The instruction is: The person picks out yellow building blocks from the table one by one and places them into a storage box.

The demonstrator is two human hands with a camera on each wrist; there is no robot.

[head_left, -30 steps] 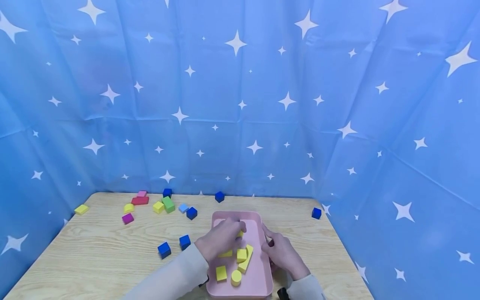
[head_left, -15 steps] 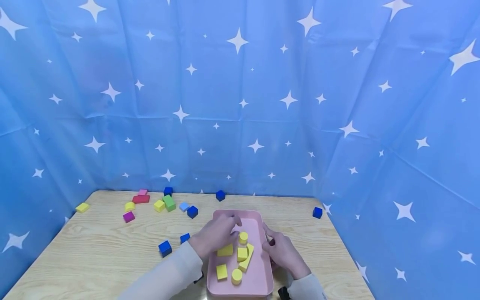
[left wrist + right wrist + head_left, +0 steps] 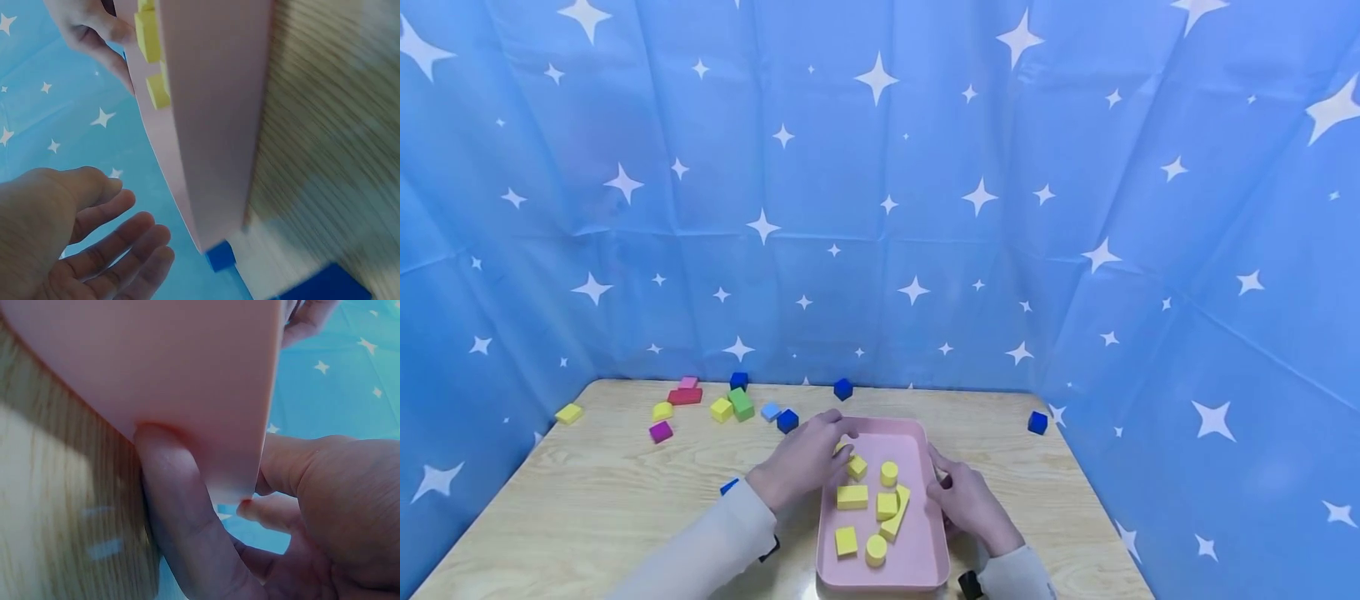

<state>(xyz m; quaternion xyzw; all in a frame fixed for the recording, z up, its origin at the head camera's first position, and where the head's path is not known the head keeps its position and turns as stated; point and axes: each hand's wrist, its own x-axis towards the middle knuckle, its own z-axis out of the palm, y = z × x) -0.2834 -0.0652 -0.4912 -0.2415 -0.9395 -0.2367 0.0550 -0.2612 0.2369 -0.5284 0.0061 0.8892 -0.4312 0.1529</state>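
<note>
A pink tray (image 3: 917, 554) stands at the front middle of the table. On it lie several yellow blocks: cylinders (image 3: 876, 551), a cube (image 3: 887, 506), a rectangular block (image 3: 852, 497) and a square-faced block (image 3: 846, 542). My left hand (image 3: 805, 458) hovers over the tray's left rim, close to a small yellow block (image 3: 857, 467) that its fingers partly hide. In the left wrist view its fingers (image 3: 119, 250) are loosely spread and hold nothing. My right hand (image 3: 973, 508) grips the tray's right side, one finger (image 3: 181, 500) pressed on the outer wall and the thumb at the rim.
Left of the tray lie a red block (image 3: 685, 397), a green block (image 3: 741, 405), a purple block (image 3: 661, 431) and more yellow and blue ones. A blue cube (image 3: 842, 389) is behind the tray, another blue cube (image 3: 1037, 422) at right. A star-patterned blue curtain (image 3: 880, 167) borders the table.
My left hand has let go of a yellow cylinder in the tray and moved left to the rim, uncovering yellow blocks. Its arm now covers blue cubes at left. My right hand stays put.
</note>
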